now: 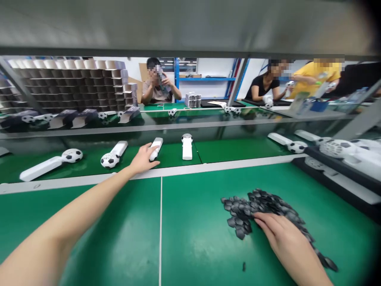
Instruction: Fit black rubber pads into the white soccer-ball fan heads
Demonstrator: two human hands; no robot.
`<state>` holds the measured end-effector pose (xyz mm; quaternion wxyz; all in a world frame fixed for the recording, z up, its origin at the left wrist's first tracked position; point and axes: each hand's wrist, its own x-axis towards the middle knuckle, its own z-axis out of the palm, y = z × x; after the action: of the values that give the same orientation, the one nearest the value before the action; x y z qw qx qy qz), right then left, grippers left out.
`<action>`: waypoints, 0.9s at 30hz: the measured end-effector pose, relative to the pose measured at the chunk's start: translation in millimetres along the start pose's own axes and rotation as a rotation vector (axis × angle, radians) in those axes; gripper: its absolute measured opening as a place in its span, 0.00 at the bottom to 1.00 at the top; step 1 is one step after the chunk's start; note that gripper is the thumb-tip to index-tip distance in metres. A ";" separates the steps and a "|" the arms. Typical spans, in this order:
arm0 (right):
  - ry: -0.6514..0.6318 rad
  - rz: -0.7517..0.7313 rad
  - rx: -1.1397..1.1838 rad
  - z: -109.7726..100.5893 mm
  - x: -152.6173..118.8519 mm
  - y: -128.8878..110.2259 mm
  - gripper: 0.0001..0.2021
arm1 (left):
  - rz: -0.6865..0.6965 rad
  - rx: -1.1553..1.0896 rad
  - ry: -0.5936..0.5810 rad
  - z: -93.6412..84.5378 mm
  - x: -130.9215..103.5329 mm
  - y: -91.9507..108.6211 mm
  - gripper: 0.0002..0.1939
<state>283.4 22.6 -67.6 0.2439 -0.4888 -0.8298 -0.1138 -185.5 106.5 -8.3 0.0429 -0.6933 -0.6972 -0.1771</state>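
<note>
My left hand (pixel 144 159) reaches onto the dark green belt, its fingers and thumb around the ball end of a white handheld fan (pixel 157 143). The hand partly hides that end. Over the near table, my right hand (pixel 281 234) touches a heap of small black plastic pieces (pixel 269 201). Thumb and fingertips are pinched together at a black piece (pixel 255 215) on the heap's edge. Along the belt lie more white fans with football-patterned heads: one fan (pixel 187 147) just right of my left hand, another fan (pixel 114 155) to its left.
Black trays (pixel 342 186) of white fans stand at right. A pale rail (pixel 214 165) separates the belt from the green table (pixel 190 238). Behind, stacked open boxes (pixel 74 85) rise at left. Several people work across the line, one person (pixel 160 85) straight ahead. A shelf (pixel 190 28) hangs overhead.
</note>
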 end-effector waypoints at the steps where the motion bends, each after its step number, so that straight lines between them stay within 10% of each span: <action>1: 0.020 0.012 0.003 -1.8 -0.1 0.0 0.17 | 0.019 0.005 -0.032 4.8 8.0 6.6 0.27; 6: 0.089 0.106 0.067 -13.1 -0.1 -5.2 0.14 | 0.035 0.037 -0.096 -2.9 12.0 32.3 0.16; 10: 0.084 0.198 0.266 -19.6 4.4 -17.2 0.13 | 0.088 0.028 -0.158 -33.1 -44.8 63.2 0.20; 16: 0.002 0.319 0.672 -27.9 8.7 -29.9 0.12 | 0.293 -0.193 -0.626 -62.0 -134.3 114.1 0.34; 21: -0.136 0.500 0.983 -29.6 8.8 -36.4 0.13 | 0.469 -0.149 -0.578 -51.6 -134.9 143.3 0.30; 27: -0.300 0.510 1.063 -25.6 9.4 -42.6 0.12 | 0.215 -0.252 -0.537 -20.9 -121.7 165.0 0.37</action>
<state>250.2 -2.4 -38.7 0.3546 -0.4940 -0.6552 0.4482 -23.1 -19.6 5.0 -0.2104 -0.7848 -0.5790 -0.0672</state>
